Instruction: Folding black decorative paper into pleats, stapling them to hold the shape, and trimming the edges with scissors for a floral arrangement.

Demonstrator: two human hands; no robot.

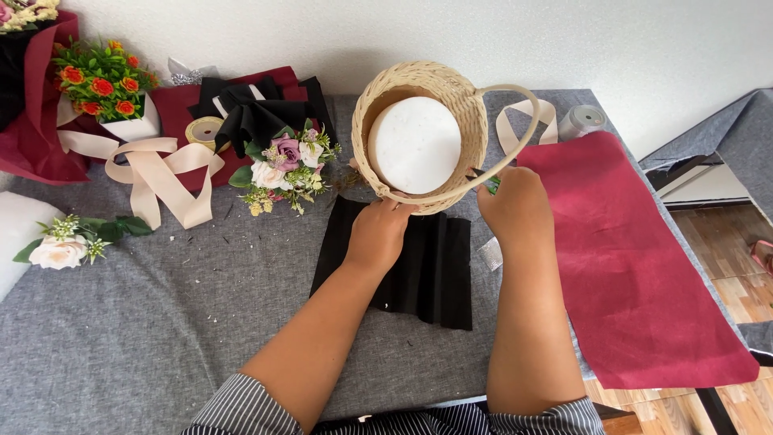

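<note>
While left hand (378, 229) pinches basket (423, 133) rim and right hand (515, 205) grips green-handled scissors (488, 184) near handle, could easily nick wicker or tip foam (415, 145).

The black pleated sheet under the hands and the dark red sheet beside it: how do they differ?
The black pleated sheet is folded into ridges; the dark red sheet lies flat and smooth. The black one is smaller and sits partly under the wicker basket, at the left hand; the red one is longer, overhanging the table's edge beside the right hand. Both lie on the grey tablecloth.
</note>
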